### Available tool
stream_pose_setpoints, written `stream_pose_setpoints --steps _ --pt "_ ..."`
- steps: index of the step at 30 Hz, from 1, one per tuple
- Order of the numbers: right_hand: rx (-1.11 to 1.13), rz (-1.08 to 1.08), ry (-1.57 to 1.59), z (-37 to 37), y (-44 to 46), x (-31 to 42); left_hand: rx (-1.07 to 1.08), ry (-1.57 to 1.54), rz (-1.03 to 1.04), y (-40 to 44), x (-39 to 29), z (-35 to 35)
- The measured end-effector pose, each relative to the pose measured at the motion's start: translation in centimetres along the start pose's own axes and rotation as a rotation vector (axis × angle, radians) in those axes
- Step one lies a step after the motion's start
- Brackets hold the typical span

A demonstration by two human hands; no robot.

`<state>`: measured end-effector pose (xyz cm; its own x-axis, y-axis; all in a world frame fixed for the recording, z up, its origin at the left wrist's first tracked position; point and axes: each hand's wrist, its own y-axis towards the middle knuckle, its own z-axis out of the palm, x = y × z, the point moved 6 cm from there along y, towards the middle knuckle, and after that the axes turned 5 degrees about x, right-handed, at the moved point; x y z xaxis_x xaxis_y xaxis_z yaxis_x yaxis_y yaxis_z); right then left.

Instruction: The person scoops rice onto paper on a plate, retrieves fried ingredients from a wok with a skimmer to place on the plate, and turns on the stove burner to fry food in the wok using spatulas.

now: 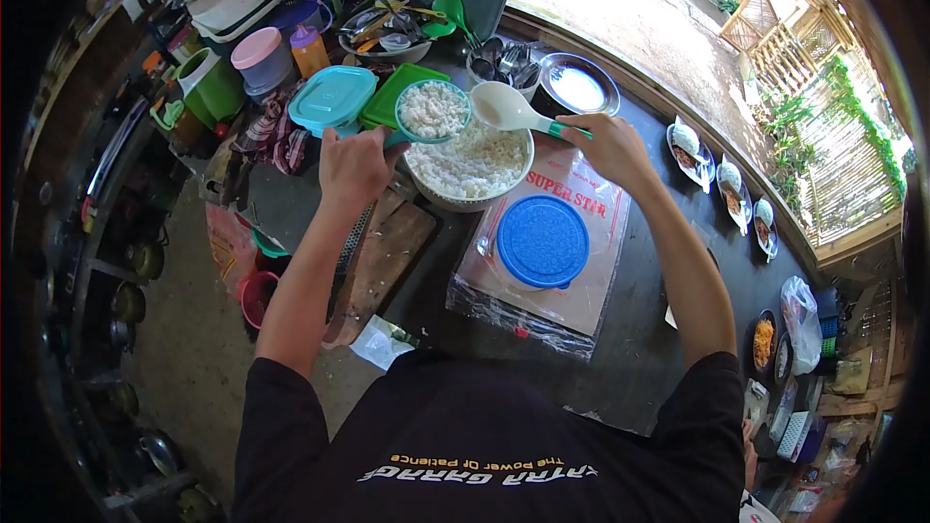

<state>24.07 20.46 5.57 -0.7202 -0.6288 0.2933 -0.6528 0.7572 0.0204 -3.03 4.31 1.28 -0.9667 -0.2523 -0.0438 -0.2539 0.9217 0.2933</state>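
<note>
My left hand point(356, 167) grips the handle of a teal cup point(463, 105) heaped with white rice point(433, 110). The cup is over the left rim of a large bowl point(467, 201) of rice. Pinched in my right hand point(608, 143) is the green end of a white rice spoon point(501, 106), its broad head over the bowl's far edge, close beside the cup. A round container with a blue lid point(542, 241) rests on a flat brown pack with red lettering point(596, 271), nearer to me than the bowl.
Beyond the bowl are a green lid point(400, 87), a turquoise-lidded box point(332, 97), a cutlery container and a metal tray point(578, 84). Plates with rice and food point(690, 152) line the right edge. A wooden board point(392, 257) lies left of the pack.
</note>
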Motion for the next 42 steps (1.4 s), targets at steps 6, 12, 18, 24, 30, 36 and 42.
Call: stream_pose_setpoints --steps 6,12,18,24,30,36,42 --pt "-0.1 -0.188 -0.34 6.2 1.6 3.5 0.014 -0.037 -0.02 0.3 -0.1 1.0" --pt "-0.015 -0.356 -0.286 7.7 -0.5 6.4 0.122 -0.032 -0.059 0.1 0.3 1.8" --pt "0.182 -0.294 -0.023 6.0 -1.7 6.2 0.086 -0.075 -0.08 0.2 0.6 2.5" --pt "0.398 -0.275 0.182 6.8 -0.4 5.0 0.106 -0.099 -0.089 0.4 1.0 2.6" --pt "0.575 -0.232 0.358 9.3 1.9 2.1 0.148 -0.109 -0.104 0.1 0.7 2.1" --pt "0.752 0.137 0.636 9.3 1.4 1.8 0.095 -0.099 -0.092 0.0 1.3 2.0" --pt "0.582 0.198 0.532 3.7 0.8 -0.2 0.015 -0.071 -0.088 -0.1 2.7 1.3"
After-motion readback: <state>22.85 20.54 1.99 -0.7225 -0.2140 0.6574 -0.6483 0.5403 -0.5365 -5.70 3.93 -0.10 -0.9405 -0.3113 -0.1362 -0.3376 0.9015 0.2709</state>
